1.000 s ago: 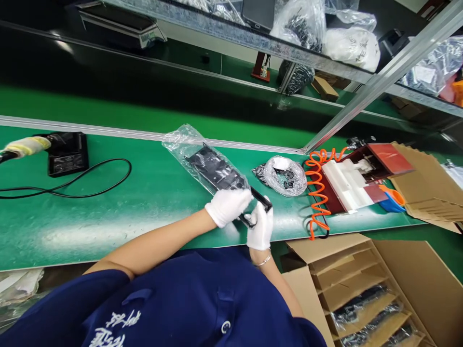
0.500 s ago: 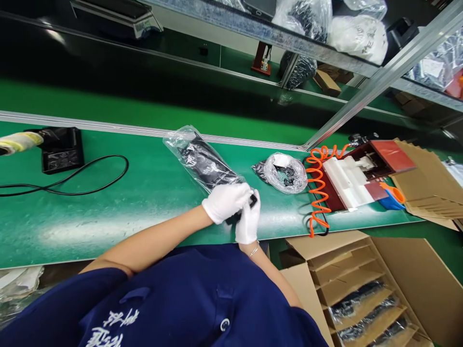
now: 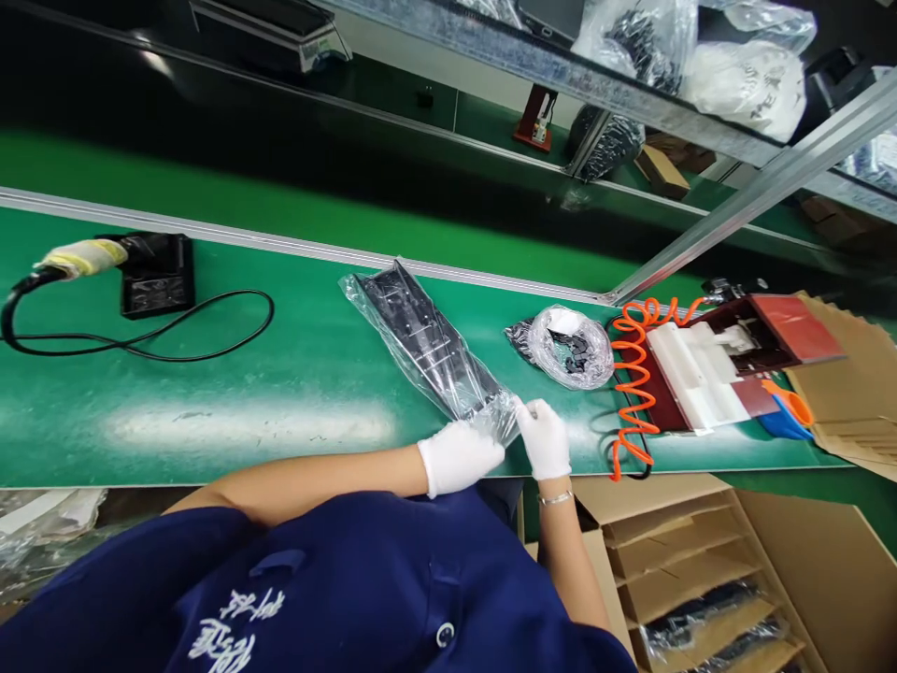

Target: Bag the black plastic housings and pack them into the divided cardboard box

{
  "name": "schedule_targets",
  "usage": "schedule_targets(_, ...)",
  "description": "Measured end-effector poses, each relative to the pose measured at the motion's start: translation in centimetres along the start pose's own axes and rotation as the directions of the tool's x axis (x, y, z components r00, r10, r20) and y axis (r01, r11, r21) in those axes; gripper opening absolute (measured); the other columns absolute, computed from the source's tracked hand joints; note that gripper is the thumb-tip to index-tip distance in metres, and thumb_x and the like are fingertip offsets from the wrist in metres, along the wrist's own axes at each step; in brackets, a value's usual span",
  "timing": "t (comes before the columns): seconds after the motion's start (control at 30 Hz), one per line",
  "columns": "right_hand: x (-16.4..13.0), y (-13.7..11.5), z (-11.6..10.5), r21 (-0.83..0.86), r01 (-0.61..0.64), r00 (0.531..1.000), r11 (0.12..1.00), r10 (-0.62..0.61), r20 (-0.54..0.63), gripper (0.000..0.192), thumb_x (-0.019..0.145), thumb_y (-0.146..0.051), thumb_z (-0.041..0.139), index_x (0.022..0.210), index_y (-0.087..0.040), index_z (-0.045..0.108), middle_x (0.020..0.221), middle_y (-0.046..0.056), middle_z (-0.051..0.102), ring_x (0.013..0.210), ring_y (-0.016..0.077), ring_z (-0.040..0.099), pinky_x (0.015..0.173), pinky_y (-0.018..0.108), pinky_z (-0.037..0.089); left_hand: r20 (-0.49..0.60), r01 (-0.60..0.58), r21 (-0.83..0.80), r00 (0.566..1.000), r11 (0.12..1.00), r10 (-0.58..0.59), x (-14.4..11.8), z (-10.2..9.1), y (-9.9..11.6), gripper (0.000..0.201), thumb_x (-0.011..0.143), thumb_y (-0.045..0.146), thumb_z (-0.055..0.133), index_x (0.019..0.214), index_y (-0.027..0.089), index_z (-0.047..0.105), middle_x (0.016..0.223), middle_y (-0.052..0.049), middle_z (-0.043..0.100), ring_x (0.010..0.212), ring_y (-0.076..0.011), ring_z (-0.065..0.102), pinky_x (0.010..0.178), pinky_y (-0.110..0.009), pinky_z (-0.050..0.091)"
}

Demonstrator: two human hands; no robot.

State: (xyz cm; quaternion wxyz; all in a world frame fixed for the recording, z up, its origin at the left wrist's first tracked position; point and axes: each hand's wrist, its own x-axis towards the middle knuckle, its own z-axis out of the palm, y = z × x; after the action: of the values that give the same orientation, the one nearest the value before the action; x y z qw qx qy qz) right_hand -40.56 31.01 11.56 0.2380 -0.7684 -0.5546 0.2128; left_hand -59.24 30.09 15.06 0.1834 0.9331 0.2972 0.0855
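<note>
A white fabric glove is worn on the left hand (image 3: pixel 459 456) and on the right hand (image 3: pixel 548 438). A thin silver bracelet (image 3: pixel 556 498) is seen at the right wrist. A dark navy short-sleeved shirt (image 3: pixel 364 598) is worn, with white embroidered characters, a buttoned chest pocket flap and a round button.

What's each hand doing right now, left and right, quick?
Left hand: closed, pinching the open end of the clear plastic bag with the black part inside.
Right hand: closed, gripping the same bag end from the other side.
</note>
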Motion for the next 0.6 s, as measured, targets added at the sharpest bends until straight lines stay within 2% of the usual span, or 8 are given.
schedule_targets(0.1,-1.5,2.4,-0.7,-0.063,-0.028,1.000,0.998,0.028,-0.006,0.062,0.082,-0.083,0.038,0.058,-0.026,0.042,0.056,0.002,0.053,0.056,0.0181,0.044,0.060,0.031,0.034,0.065,-0.160,-0.164,0.983,0.973,0.172,-1.5,-1.4,-1.9,0.017,0.090,0.023,0.062,0.082,0.025,0.077,0.077,-0.003,0.077,0.067,-0.0201,0.071,0.061,-0.030,0.053)
schedule_targets(0.13,-1.9,3.2,-0.9,-0.058,-0.046,0.999,0.997,0.045,-0.015,0.062,0.082,-0.083,0.040,0.057,-0.026,0.044,0.056,0.002,0.054,0.055,0.0184,0.044,0.060,0.031,0.034,0.017,-0.119,-0.244,0.992,0.962,0.127,-2.0,-2.2,-3.2,0.020,0.093,0.029,0.058,0.085,0.027,0.076,0.081,-0.001,0.077,0.071,-0.0184,0.071,0.064,-0.028,0.054)
schedule_targets(0.2,-2.4,4.8,-1.4,-0.021,-0.079,0.996,0.997,0.078,-0.048,0.059,0.083,-0.079,0.043,0.059,-0.026,0.050,0.058,0.005,0.059,0.056,0.0197,0.048,0.059,0.032,0.035,-0.134,0.091,-0.403,0.978,0.911,-0.157,-2.8,-4.0,-6.8,0.029,0.098,0.034,0.047,0.094,0.025,0.074,0.093,-0.001,0.078,0.083,-0.0183,0.072,0.075,-0.028,0.055)
schedule_targets(0.27,-2.6,6.1,-1.9,0.027,-0.131,0.988,0.991,0.133,-0.081,0.057,0.083,-0.076,0.046,0.061,-0.025,0.056,0.059,0.007,0.063,0.056,0.0213,0.052,0.060,0.033,0.037,-0.275,0.351,-0.524,0.792,0.776,-0.544,-3.3,-5.4,-11.1,0.030,0.096,0.036,0.043,0.100,0.021,0.069,0.105,-0.005,0.076,0.088,-0.0190,0.070,0.082,-0.031,0.055)
schedule_targets(0.33,-2.4,6.8,-2.2,0.053,-0.175,0.980,0.983,0.179,-0.085,0.054,0.083,-0.072,0.048,0.062,-0.024,0.059,0.060,0.007,0.065,0.055,0.0221,0.054,0.060,0.034,0.038,-0.330,0.436,-0.626,0.603,0.647,-0.726,-3.5,-5.9,-15.0,0.026,0.093,0.034,0.045,0.103,0.019,0.063,0.117,-0.008,0.073,0.083,-0.0170,0.066,0.081,-0.032,0.054)
schedule_targets(0.37,-2.3,6.9,-2.3,0.055,-0.184,0.979,0.981,0.188,-0.079,0.053,0.083,-0.071,0.048,0.062,-0.024,0.059,0.060,0.007,0.065,0.055,0.0220,0.055,0.060,0.033,0.038,-0.327,0.434,-0.669,0.558,0.604,-0.763,-3.6,-5.9,-16.6,0.024,0.091,0.033,0.045,0.103,0.018,0.060,0.121,-0.009,0.072,0.078,-0.0155,0.065,0.078,-0.032,0.054)
schedule_targets(0.47,-1.9,6.8,-2.2,0.058,-0.162,0.983,0.985,0.167,-0.081,0.050,0.084,-0.067,0.050,0.061,-0.024,0.059,0.058,0.006,0.065,0.053,0.0201,0.053,0.058,0.032,0.037,-0.261,0.407,-0.754,0.533,0.515,-0.804,-3.9,-5.2,-19.1,0.015,0.087,0.028,0.046,0.096,0.018,0.054,0.127,-0.011,0.070,0.064,-0.0107,0.058,0.071,-0.030,0.053)
schedule_targets(0.6,-1.6,6.4,-2.2,0.071,-0.184,0.979,0.980,0.190,-0.081,0.048,0.083,-0.066,0.050,0.067,-0.022,0.063,0.062,0.007,0.067,0.055,0.0209,0.054,0.060,0.032,0.038,-0.256,0.392,-0.753,0.564,0.528,-0.785,-4.7,-4.3,-17.8,0.016,0.088,0.030,0.046,0.098,0.019,0.053,0.129,-0.010,0.070,0.066,-0.0119,0.060,0.072,-0.032,0.055)
